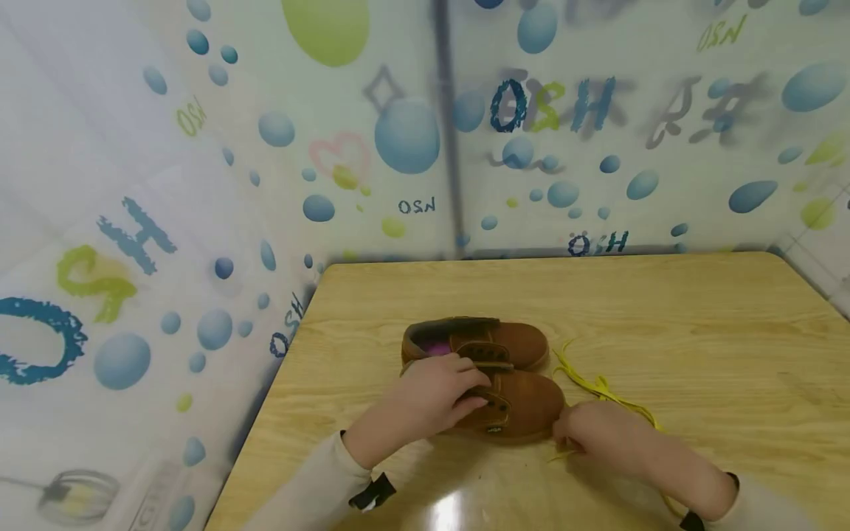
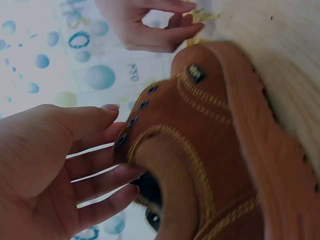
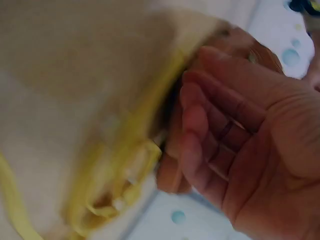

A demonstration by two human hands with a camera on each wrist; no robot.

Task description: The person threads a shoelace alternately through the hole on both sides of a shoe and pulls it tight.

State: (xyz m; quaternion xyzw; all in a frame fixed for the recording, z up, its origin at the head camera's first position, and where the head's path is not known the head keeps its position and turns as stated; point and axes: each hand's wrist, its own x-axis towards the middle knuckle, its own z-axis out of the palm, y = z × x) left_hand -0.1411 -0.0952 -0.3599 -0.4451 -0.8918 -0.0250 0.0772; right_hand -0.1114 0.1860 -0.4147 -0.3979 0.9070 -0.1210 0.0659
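Observation:
Two brown leather shoes lie side by side on the table, toes to the right: a near shoe [image 1: 531, 402] and a far shoe [image 1: 524, 343]. No lace shows in the near shoe's eyelets [image 2: 133, 121]. My left hand [image 1: 432, 391] is over the near shoe's opening; in the left wrist view its loosely bent fingers reach behind the eyelet flap, with the thumb apart from them. Beside that shoe's toe, my right hand [image 1: 594, 431] has curled fingers, with a yellow shoelace [image 3: 167, 80] at its fingertips. A short lace end sticks out below them.
More of the yellow lace [image 1: 617, 398] lies loosely looped on the wooden table [image 1: 730, 332], behind and to the right of my right hand. Something purple [image 1: 436, 349] shows inside the far shoe. Printed wall panels [image 1: 564, 162] stand behind and left of the table.

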